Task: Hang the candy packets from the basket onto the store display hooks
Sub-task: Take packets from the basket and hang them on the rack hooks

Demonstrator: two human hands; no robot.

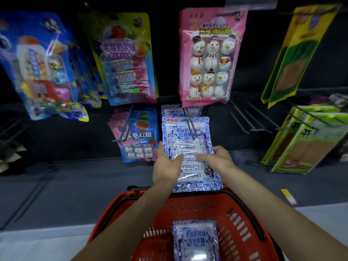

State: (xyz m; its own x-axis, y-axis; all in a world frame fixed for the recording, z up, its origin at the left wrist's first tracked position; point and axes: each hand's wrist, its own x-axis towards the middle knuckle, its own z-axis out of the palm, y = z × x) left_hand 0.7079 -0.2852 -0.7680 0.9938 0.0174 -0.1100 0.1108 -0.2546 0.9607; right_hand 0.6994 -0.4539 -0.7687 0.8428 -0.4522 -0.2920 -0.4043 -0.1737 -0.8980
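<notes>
A blue-and-white candy packet (pixel 188 147) is held up in front of a metal display hook (pixel 191 129), whose prongs lie across the packet's upper part. My left hand (pixel 167 166) grips its left edge, thumb across the front. From the right, my right hand (pixel 216 157) holds the packet with fingers laid over its middle. A second packet of the same kind (pixel 173 109) hangs behind on that hook. Below stands the red basket (pixel 241 223), with another blue-and-white packet (pixel 195 240) lying in it.
A blue strawberry candy packet (pixel 138 136) hangs just left of the hook. Above hang a pink snowman marshmallow packet (pixel 211 59), a purple-green packet (pixel 124 59) and blue bags (pixel 39 66). Bare hooks (pixel 250 117) stick out at right, beside green packets (pixel 308 140).
</notes>
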